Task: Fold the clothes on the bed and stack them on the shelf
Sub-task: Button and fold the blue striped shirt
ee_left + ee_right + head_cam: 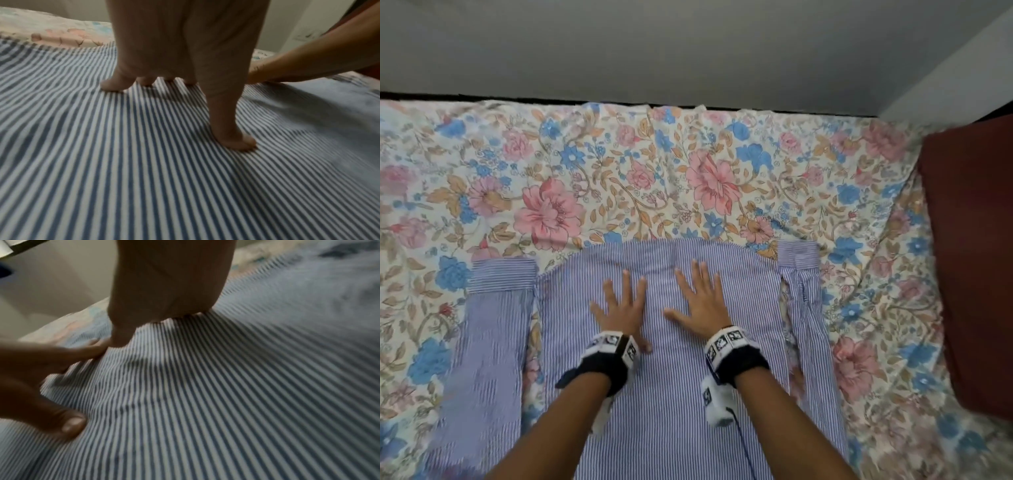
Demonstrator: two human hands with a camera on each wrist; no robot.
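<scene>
A blue-and-white striped shirt (pixel 664 387) lies spread flat on the bed, its two sleeves (pixel 486 329) laid down along either side of the body. My left hand (pixel 621 308) presses flat on the shirt's middle with fingers spread. Beside it, my right hand (pixel 702 298) also presses flat on the cloth, fingers straight. In the left wrist view the left fingers (pixel 232 129) stand on the striped cloth (pixel 144 162), and the right hand (pixel 298 65) shows at the right. The right wrist view shows the right palm (pixel 164 288) on the stripes (pixel 226 386) and the left hand's fingers (pixel 51 394) nearby.
The bed is covered by a floral sheet (pixel 619 178). A dark red pillow (pixel 972 257) lies at the right edge. A pale wall (pixel 688 51) runs along the far side of the bed. No shelf is in view.
</scene>
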